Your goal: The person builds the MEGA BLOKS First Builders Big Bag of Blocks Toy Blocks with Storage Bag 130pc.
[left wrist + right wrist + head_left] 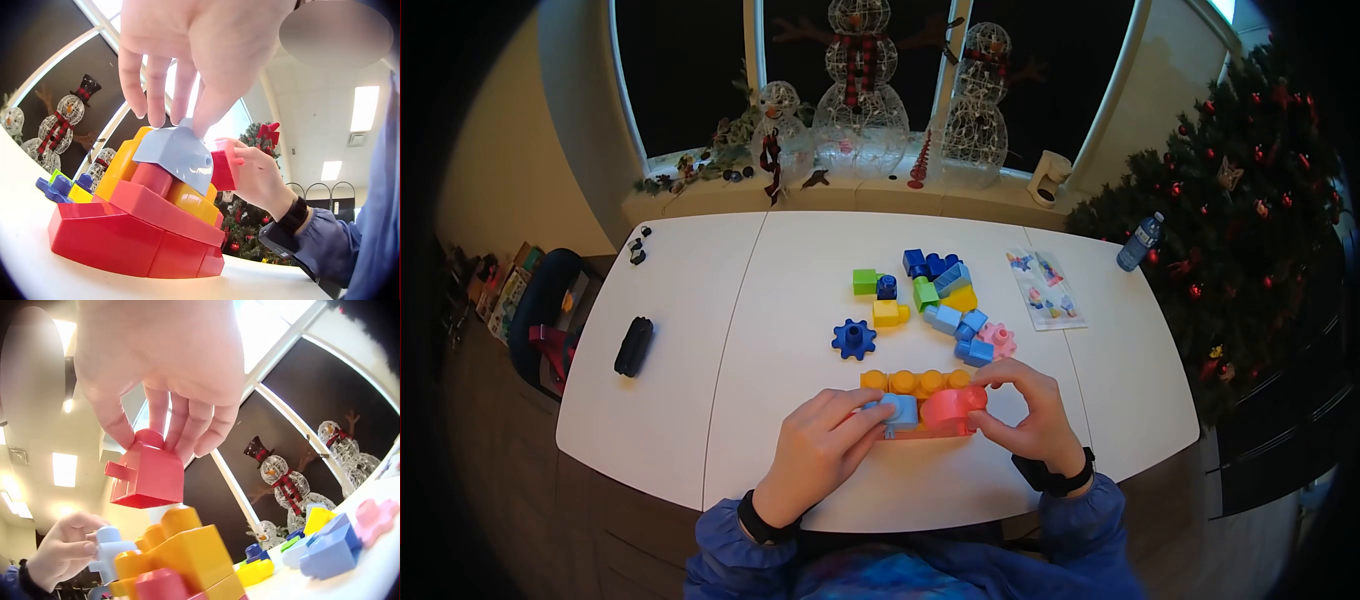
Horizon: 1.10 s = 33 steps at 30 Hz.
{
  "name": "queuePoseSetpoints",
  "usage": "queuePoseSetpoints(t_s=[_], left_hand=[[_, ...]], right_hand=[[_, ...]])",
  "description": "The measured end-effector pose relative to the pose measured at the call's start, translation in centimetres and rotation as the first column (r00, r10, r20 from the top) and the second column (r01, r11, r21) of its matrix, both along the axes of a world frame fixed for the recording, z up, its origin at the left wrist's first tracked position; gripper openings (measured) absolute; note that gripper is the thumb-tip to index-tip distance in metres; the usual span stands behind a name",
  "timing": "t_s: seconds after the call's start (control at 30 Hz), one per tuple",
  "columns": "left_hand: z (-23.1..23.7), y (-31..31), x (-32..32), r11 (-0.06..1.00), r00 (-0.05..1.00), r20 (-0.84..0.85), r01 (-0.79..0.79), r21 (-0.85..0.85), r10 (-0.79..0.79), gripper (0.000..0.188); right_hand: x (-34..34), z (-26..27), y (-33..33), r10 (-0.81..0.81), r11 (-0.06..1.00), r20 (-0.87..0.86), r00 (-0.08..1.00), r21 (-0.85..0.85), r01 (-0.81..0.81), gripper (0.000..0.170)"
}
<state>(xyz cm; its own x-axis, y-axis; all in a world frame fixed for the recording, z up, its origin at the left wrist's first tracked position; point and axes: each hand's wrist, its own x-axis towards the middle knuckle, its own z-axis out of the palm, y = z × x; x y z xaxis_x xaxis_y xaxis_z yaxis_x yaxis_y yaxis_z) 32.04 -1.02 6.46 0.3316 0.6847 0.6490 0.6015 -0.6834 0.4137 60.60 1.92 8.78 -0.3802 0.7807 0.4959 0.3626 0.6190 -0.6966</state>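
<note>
My left hand point(812, 450) pinches a light blue curved toy block point(172, 153) by its top, and this block sits over a stack of building blocks. The stack has red slanted blocks point(119, 240) at the bottom and yellow-orange studded blocks point(190, 556) along its far side. With fingers and thumb, my right hand point(1032, 420) pinches a red block point(150, 475) by its round top stud. That red block has a small peg on its side and its hollow underside faces down, close over the stack, to the right of the light blue one.
Beyond the stack lie a dark blue gear point(854, 340), a pink gear point(998, 340), a yellow block point(888, 314) and several blue and green blocks. An instruction sheet point(1045, 290) and a water bottle point(1140, 242) are at right; a black case point(634, 347) lies at left.
</note>
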Motion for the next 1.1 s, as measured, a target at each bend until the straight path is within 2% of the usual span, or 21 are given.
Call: queuePoseSetpoints(t_s=[0.1, 0.2, 0.3, 0.57, 0.67, 0.77, 0.87, 0.97, 1.1], left_hand=[[0.0, -0.1, 0.0, 1.000, 1.000, -0.007, -0.001, -0.008, 0.001, 0.035], [0.0, -0.1, 0.0, 1.000, 1.000, -0.008, -0.003, -0.008, 0.003, 0.035], [0.1, 0.0, 0.0, 1.000, 1.000, -0.005, 0.000, -0.009, 0.000, 0.035], [0.5, 0.2, 0.1, 0.998, 0.999, 0.005, 0.035, -0.047, -0.034, 0.031], [1.0, 2.1, -1.2, 0.971, 0.975, 0.074, 0.216, -0.104, -0.209, 0.025], [2.3, 6.1, -1.7, 0.913, 0.957, 0.261, 0.215, -0.346, -0.126, 0.024], [0.8, 11.9, -1.3, 0.922, 0.991, 0.099, 0.122, -0.369, -0.092, 0.025], [-2.1, 16.2, -0.2, 0.983, 0.977, -0.172, 0.096, -0.157, -0.124, 0.025], [-3.7, 18.7, 1.6, 0.984, 0.925, -0.370, 0.026, -0.177, -0.091, 0.028]], right_hand=[[-0.8, -0.9, -0.1, 0.012, 0.987, 0.087, 0.996, 0.158, -0.026, 0.032], [-1.1, -1.3, -0.3, -0.013, 0.980, 0.135, 0.991, 0.198, -0.014, 0.031], [-1.4, -1.8, -0.3, -0.048, 0.976, 0.171, 0.984, 0.218, 0.009, 0.030], [-1.5, -2.5, -0.3, -0.048, 0.981, 0.131, 0.990, 0.193, 0.022, 0.029], [-1.6, -3.1, -0.2, -0.015, 0.992, 0.079, 0.997, 0.122, 0.005, 0.029], [-1.5, -3.5, -0.3, 0.001, 0.997, 0.049, 0.999, 0.074, -0.004, 0.030], [-1.6, -3.6, -0.2, 0.005, 0.996, 0.039, 0.999, 0.086, -0.008, 0.030], [-1.5, -3.3, -0.2, 0.001, 0.994, 0.046, 0.999, 0.106, -0.006, 0.030], [-1.6, -3.4, -0.1, 0.009, 0.994, 0.029, 1.000, 0.109, -0.012, 0.031]])
